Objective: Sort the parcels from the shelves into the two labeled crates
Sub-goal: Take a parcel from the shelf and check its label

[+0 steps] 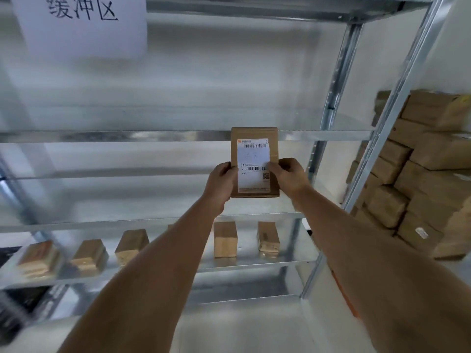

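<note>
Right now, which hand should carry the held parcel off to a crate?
Right, marginally. Both hands grip the parcel: the left hand wraps its left edge, while the right hand has fingers across the label. No crate is in view, so direction can't decide it.

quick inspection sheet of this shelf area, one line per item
surface: metal shelving, several tiers; upper tiers blurred
job's things: held parcel upright, shipping label facing the camera; row of parcels on a lower tier; crates not in view
clutter: nothing seen
grippers: left hand and right hand grip the held parcel's lower sides
cables: nothing seen
surroundings: paper sign hanging top left; stacked cartons beyond the shelving's right side
</note>
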### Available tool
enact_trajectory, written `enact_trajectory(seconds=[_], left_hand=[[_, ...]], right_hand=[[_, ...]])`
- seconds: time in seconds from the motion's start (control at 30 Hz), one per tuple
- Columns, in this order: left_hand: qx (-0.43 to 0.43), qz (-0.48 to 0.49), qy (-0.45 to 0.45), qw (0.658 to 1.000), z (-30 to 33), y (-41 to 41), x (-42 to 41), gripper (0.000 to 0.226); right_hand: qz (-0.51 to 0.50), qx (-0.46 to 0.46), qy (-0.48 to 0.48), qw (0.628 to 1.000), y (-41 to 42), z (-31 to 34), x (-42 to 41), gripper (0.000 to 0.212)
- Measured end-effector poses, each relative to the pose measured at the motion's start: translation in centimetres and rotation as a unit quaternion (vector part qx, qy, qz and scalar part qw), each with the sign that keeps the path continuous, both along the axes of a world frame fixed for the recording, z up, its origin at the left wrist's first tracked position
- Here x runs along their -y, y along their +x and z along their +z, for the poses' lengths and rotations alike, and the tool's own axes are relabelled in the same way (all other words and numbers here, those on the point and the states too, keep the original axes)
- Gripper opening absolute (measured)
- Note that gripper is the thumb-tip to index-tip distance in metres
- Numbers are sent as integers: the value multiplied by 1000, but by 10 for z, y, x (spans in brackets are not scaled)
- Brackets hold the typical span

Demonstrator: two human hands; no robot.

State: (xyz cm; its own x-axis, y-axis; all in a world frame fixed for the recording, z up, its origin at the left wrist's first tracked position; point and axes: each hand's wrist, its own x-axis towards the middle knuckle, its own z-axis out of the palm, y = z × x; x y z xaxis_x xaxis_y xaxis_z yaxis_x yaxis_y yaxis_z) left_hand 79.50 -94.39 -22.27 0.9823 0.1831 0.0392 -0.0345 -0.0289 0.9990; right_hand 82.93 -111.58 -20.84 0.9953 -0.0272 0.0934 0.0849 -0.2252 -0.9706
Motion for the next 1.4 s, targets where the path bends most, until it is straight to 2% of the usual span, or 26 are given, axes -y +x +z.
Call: enact_trajectory(seconds=[0.1,0.17,0.2,0.27,0.37,0.53,0.77,0.93,1.03,1.13,1.23,1.37,1.4], left_hand=[[-4,14,6,1000,-17,-14,-49,19],[-18,15,15,1000,-27,-27,-86,14],[-23,13,15,1000,-34,-32,-106,10],[-48,19,-12,999,-49,-39,-147,25],[-82,25,-25,996,-67,-55,-202,31],[-123,48,-34,991,-97,-84,-287,44],[-161,82,-80,980,-140,-105,-380,28],[-189,101,-73,974,-170,-96,-441,31],[-208,107,-74,969,-182,-82,-481,30],[-234,129,-88,960,-194,-72,-522,30],[-248,149,-100,952,-204,-71,-564,30],[-254,172,-113,945,-213,-81,-622,29],[-256,176,-116,944,-215,-86,-637,29]], right_hand=[[11,-25,1,1000,-9,-17,-49,49],[16,-39,15,999,-16,-29,-85,56],[25,-48,15,998,-20,-35,-104,50],[47,-64,-1,997,-27,-47,-142,33],[54,-86,-22,995,-36,-67,-199,43],[75,-123,-37,989,-57,-97,-287,36],[109,-180,-61,976,-69,-139,-386,33],[125,-201,-92,967,-49,-168,-452,13],[133,-238,-77,959,-31,-187,-496,25],[145,-258,-83,952,-19,-204,-539,27],[162,-265,-89,946,-14,-212,-585,5],[168,-279,-102,940,-21,-215,-648,7],[167,-282,-103,939,-24,-217,-665,15]])
